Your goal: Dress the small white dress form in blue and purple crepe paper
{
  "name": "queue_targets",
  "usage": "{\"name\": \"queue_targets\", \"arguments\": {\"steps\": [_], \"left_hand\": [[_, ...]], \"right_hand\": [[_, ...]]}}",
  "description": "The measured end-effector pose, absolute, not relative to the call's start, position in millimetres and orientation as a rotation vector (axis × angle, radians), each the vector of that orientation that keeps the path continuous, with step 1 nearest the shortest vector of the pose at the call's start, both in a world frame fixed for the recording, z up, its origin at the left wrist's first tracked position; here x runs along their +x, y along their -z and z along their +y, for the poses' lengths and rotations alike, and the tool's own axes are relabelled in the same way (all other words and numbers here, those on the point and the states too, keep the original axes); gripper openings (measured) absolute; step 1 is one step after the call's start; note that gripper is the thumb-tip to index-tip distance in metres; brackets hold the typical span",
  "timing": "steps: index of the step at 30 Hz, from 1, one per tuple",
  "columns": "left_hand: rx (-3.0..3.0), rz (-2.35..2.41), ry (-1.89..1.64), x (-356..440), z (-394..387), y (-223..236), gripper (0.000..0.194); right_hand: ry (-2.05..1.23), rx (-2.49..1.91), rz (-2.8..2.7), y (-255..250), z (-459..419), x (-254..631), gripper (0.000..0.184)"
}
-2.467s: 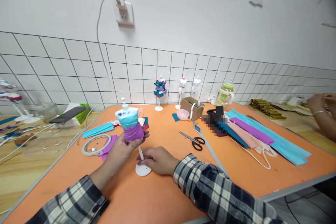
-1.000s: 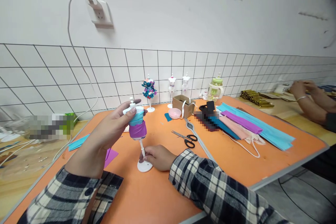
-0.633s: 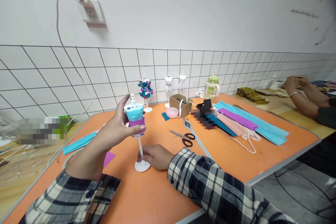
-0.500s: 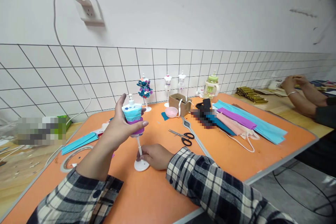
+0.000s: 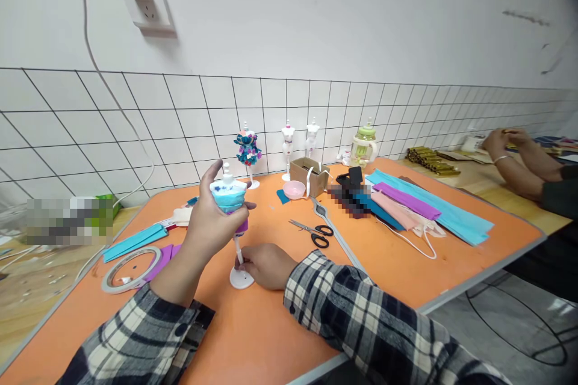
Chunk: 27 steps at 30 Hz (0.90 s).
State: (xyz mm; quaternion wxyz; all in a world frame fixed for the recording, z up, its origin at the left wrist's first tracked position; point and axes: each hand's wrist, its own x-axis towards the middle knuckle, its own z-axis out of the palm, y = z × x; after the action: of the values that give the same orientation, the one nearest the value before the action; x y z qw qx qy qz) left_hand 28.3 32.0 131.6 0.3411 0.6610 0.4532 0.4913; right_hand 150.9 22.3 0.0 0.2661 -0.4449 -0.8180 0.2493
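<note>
A small white dress-form mannequin (image 5: 228, 187) stands upright on its round base (image 5: 242, 277), its torso wrapped in light blue and purple paper. My left hand (image 5: 221, 210) is closed around the torso, the thumb lying across its front. Low down, my right hand (image 5: 266, 266) grips the thin stem just above the base. Right of the mannequin lie scissors (image 5: 316, 232) with black handles. To the left are a roll of tape (image 5: 130, 269), a purple paper piece (image 5: 163, 261) and a folded light blue strip (image 5: 135, 242).
Behind stand a decorated mannequin (image 5: 248, 150), two plain ones, a cardboard box (image 5: 303, 175), a pink bowl (image 5: 294, 190) and a green-lidded bottle (image 5: 363, 145). Coloured paper strips (image 5: 433, 210) lie at the right. Another person's hands (image 5: 508, 139) are at the far right table.
My left thumb has shifted down and across the torso, covering more of the purple band. My right hand stays on the stem. The camera view has moved slightly.
</note>
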Motion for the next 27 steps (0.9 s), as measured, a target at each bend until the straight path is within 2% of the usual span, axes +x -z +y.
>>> {"name": "queue_targets", "arguments": {"steps": [17, 24, 26, 27], "left_hand": [[1.675, 1.11, -1.341, 13.7, 54.2, -118.3, 0.1], [1.736, 1.025, -1.191, 9.6, 53.9, -129.5, 0.125], [1.794, 1.035, -1.183, -0.5, 57.5, -134.5, 0.121], [1.824, 1.052, -1.216, -10.2, 60.2, -135.7, 0.113]], "right_hand": [[-0.762, -1.223, -2.149, -4.0, 26.4, 155.9, 0.017], [-0.764, -1.253, -2.091, 2.5, 29.4, 157.0, 0.017], [-0.717, -1.306, -2.06, 4.5, 35.6, 162.6, 0.018], [-0.689, -1.335, -2.045, 5.1, 39.8, 166.9, 0.018]]}}
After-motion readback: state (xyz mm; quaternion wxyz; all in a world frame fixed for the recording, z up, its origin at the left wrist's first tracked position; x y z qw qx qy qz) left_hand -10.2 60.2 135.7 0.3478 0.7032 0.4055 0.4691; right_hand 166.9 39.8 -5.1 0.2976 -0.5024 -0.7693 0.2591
